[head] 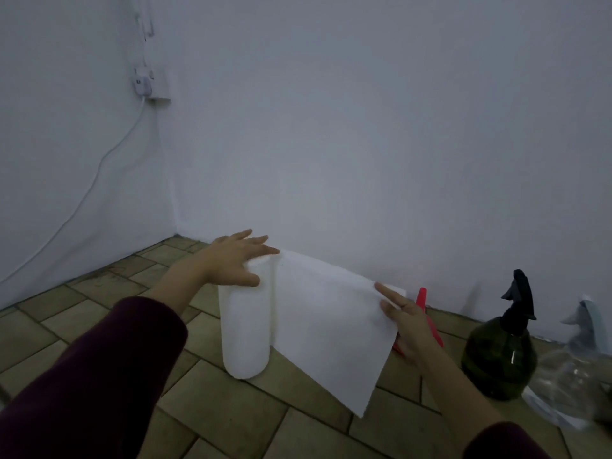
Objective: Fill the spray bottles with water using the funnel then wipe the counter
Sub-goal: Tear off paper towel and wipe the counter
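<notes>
Paper towel roll (244, 329): white, upright on the tiled counter (99, 329), the landmark for all that follows. Sheet (331, 326): one length drawn off the roll to its right, still joined at the roll's top edge, hanging slack toward the counter. Left hand (231, 260): laid flat on top of the roll, fingers straight and spread, thumb down the near side, pressing rather than gripping; the forearm reaches forward from a dark red sleeve (99, 376). Right hand (405, 323): to the right of the roll at the sheet's far edge, pinching that edge, forefinger extended along the paper; the thumb is hidden behind it. Funnel (424, 313): red, on the counter right of the roll, mostly hidden behind the right hand. Green spray bottle (500, 356): black trigger head fitted, well to the right of the roll. Clear spray bottle (576, 359): blurred, farther right again; its water level cannot be told. Step in hand, by judgement: tearing off a sheet for wiping. To do it well, keep the left palm bearing straight down so the roll neither tips nor spins, and pull sharply sideways along the perforation, away from the bottles.
</notes>
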